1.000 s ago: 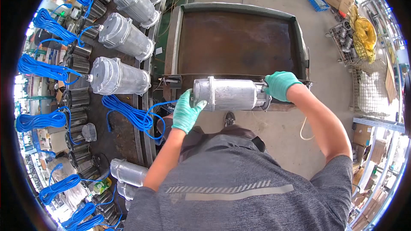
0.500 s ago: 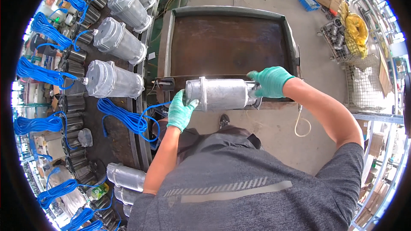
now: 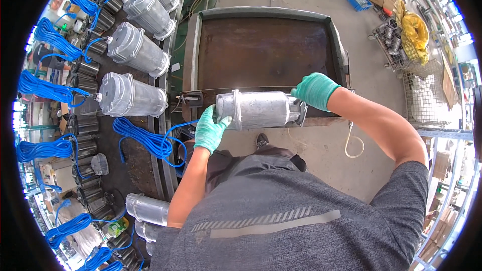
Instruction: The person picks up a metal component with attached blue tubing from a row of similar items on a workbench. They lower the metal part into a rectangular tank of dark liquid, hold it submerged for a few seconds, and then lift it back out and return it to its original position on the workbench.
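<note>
A silver housing (image 3: 261,109) is held on its side over the near edge of a shallow brown tray (image 3: 266,52), its length set left to right between the two hands. Its left end is gripped by the green-gloved left hand (image 3: 210,131), with the thumb placed at the near side of that end. The flanged right end is reached from the far right by the green-gloved right hand (image 3: 317,92); its fingers are curled, but whether anything is pinched in them cannot be told. A blue cable (image 3: 145,138) is stretched leftward from beside the left hand and gathered in a loose coil on the dark bench (image 3: 139,173). Farther to the left, similar metal housings (image 3: 131,95) are lined up in a row.
</note>
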`<state>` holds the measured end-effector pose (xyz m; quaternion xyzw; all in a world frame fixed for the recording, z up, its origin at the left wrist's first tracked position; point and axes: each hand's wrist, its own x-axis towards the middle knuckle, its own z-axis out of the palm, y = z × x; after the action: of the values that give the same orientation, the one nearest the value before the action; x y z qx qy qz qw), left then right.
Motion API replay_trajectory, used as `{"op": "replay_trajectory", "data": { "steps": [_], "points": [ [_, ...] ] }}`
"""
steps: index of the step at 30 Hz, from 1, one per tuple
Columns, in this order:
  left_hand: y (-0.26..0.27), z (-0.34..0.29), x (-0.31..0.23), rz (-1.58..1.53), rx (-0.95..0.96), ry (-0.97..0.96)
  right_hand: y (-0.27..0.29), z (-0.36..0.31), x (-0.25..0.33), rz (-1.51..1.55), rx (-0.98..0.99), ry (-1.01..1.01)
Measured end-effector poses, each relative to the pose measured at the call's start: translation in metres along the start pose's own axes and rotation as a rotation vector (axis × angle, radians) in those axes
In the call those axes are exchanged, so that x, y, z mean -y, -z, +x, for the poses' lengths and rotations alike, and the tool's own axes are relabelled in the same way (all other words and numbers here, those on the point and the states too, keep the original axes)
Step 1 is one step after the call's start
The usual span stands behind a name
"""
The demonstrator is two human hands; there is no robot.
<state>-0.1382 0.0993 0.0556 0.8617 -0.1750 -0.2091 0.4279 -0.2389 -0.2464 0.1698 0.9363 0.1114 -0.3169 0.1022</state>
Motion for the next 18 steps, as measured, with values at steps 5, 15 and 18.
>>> {"op": "replay_trajectory", "data": {
  "steps": [5,15,18],
  "points": [
    [-0.003,0.001,0.009,0.001,-0.012,0.007,0.047,-0.020,0.005,0.206,0.258,-0.273],
    [-0.005,0.004,0.016,-0.049,0.013,-0.009,-0.007,-0.014,-0.009,0.261,-0.023,-0.094],
    [-0.004,0.002,0.009,-0.092,0.029,0.019,-0.009,-0.013,-0.019,-0.023,-0.234,0.134]
  ]
}}
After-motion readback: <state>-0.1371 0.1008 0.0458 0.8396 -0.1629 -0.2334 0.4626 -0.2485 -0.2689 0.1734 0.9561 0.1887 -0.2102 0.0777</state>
